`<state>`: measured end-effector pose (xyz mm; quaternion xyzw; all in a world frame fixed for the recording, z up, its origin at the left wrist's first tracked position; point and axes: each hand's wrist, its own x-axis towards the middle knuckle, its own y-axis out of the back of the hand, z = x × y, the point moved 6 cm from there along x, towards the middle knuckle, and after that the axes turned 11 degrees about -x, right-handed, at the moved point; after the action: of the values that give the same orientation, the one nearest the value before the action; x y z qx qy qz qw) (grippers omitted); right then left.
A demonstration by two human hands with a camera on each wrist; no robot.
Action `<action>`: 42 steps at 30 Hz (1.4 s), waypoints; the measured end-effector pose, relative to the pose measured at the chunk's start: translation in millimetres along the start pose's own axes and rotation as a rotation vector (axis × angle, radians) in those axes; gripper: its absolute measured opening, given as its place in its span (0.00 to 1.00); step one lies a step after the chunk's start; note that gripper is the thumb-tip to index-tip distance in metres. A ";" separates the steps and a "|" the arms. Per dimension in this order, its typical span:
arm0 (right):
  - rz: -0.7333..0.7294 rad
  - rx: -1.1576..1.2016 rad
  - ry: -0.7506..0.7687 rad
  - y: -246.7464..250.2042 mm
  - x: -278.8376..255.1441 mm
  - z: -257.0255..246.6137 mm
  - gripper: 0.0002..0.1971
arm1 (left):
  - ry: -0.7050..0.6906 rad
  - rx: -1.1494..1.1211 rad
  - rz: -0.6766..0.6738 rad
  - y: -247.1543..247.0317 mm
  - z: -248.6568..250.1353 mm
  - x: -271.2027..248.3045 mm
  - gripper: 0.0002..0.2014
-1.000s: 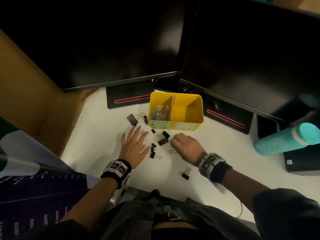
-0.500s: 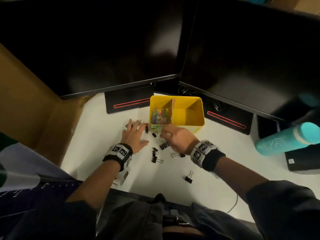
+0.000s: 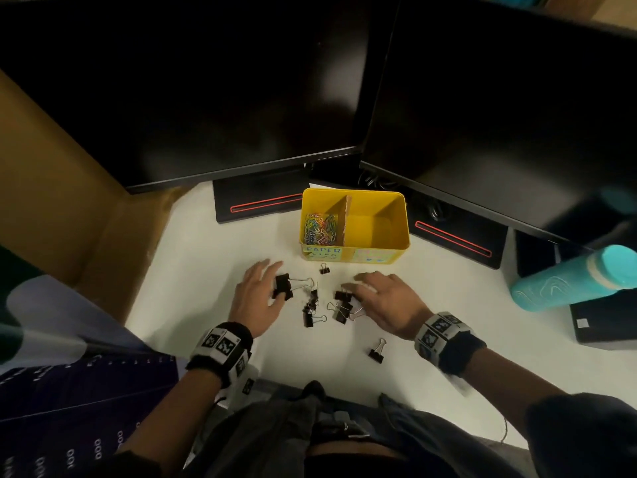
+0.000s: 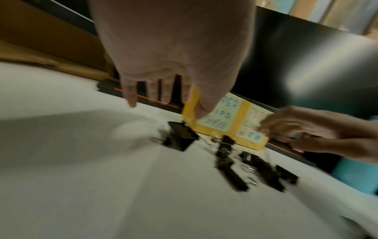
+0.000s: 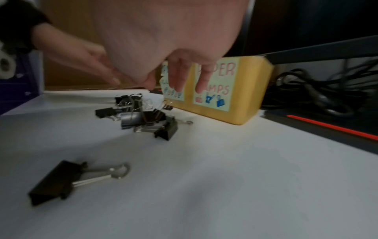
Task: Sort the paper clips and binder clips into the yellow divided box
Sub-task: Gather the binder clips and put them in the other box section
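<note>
The yellow divided box point(image 3: 355, 255) stands at the back of the white desk. Its left compartment holds coloured paper clips point(image 3: 320, 229); I see nothing in the right one. My left hand point(image 3: 256, 294) hovers open with straight fingers beside a large black binder clip point(image 3: 284, 287) that lies on the desk point(image 4: 182, 139). My right hand point(image 3: 382, 298) is spread open, its fingers over a pile of black binder clips point(image 3: 341, 307), seen close up in the right wrist view point(image 5: 143, 116). One small binder clip point(image 3: 324, 269) lies by the box front, and a lone binder clip point(image 3: 376, 351) lies nearer me.
Two dark monitors overhang the back, their stands marked with red stripes point(image 3: 265, 203). A teal bottle point(image 3: 579, 281) lies at the right by a black case point(image 3: 606, 322). Brown cardboard point(image 3: 51, 201) walls the left side. Cables point(image 5: 317, 92) lie behind the box.
My right hand reached up to the yellow box and has come back over the clip pile. My left hand has drawn the large binder clip from beside the box towards the pile.
</note>
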<state>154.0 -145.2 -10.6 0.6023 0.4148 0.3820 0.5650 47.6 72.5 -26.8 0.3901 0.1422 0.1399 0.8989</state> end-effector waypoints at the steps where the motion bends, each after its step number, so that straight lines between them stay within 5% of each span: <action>1: -0.048 0.028 -0.127 -1.4 -8.7 14.1 0.22 | 0.091 0.044 0.017 4.8 -11.2 -1.4 0.30; 4: -0.371 0.222 -0.549 -22.8 -41.2 50.7 0.28 | 0.355 0.028 -0.066 5.6 -37.8 -6.8 0.33; 6: -0.533 0.445 -0.653 -36.6 -56.4 51.6 0.40 | 0.371 -0.094 -0.176 -3.7 -38.5 -6.8 0.36; 10: -0.553 0.419 -0.508 -42.8 -53.0 23.8 0.67 | 0.324 -0.154 -0.243 -21.9 -14.7 -2.3 0.58; 12: -0.539 0.354 -0.466 -48.3 -44.2 9.9 0.75 | 0.319 -0.064 -0.253 -31.5 -2.1 1.0 0.68; 14: -0.533 0.296 -0.431 -52.7 -31.9 1.5 0.77 | 0.293 0.050 -0.305 -40.3 11.5 4.5 0.67; 17: -0.516 0.291 -0.442 -50.6 -13.3 4.2 0.69 | 0.258 0.129 -0.334 -49.6 23.2 9.2 0.47; 20: -0.463 0.400 -0.472 -48.2 -3.5 11.3 0.46 | 0.164 0.053 -0.244 -51.5 27.0 8.4 0.22; 23: -0.418 0.405 -0.481 -43.9 -2.3 14.7 0.32 | 0.089 -0.092 -0.167 -44.4 23.3 8.2 0.12; 28: -0.319 0.362 -0.579 -25.0 -3.4 31.2 0.13 | 0.192 -0.416 -0.053 -19.0 -0.9 11.6 0.17; 32: -0.123 0.474 -0.525 17.9 -1.1 39.4 0.10 | 0.323 -0.664 0.030 -0.4 -6.8 6.7 0.15; 37: 0.238 0.533 -0.575 69.0 14.4 75.7 0.12 | 0.126 -0.737 -0.096 7.8 59.3 16.6 0.14; 42: 0.151 0.447 -0.665 49.7 19.0 95.7 0.20 | -0.070 -0.720 -0.186 15.4 139.2 52.5 0.28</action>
<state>253.2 -163.2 32.2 0.8297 0.2369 0.1072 0.4940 144.5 9.5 68.1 0.0391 0.0881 0.0852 0.9917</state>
